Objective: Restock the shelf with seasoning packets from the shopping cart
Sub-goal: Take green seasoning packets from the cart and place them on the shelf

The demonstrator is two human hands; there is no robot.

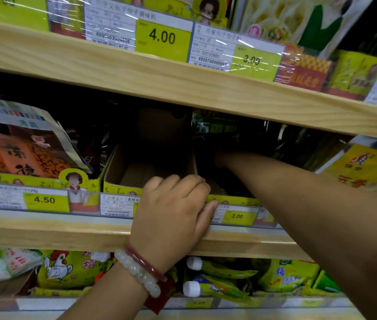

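Nearest the camera, the left hand [173, 215] wears two bracelets [140, 271] at the wrist and grips the front edge of a cardboard display box [122, 172], fingers curled over its lip and thumb lying against the price-label strip [118, 205] on the wooden middle shelf [44, 229]. Below this hand, on the lower shelf, lie yellow packets printed with a rooster [60, 266] and pouches with white caps [194, 263]. To the left of the left hand a large orange bag [21, 155] leans behind a tag reading 4.50 [44, 200]; just right of the thumb a tag reads 3.00 [237, 215]. The box interior just beyond the left fingers is bare brown cardboard. The right forearm [298, 192] crosses from lower right into the neighbouring compartment, and the right hand [221, 158] sits deep in shadow there; whether it grasps anything cannot be told. Just above and beyond the right hand stand dark green seasoning packets [215, 128], upright at the back of the compartment. A yellow packet [365, 172] stands to the right of the forearm. Farthest, on the upper shelf [182, 82], tags read 4.00 [162, 37] and 3.00.
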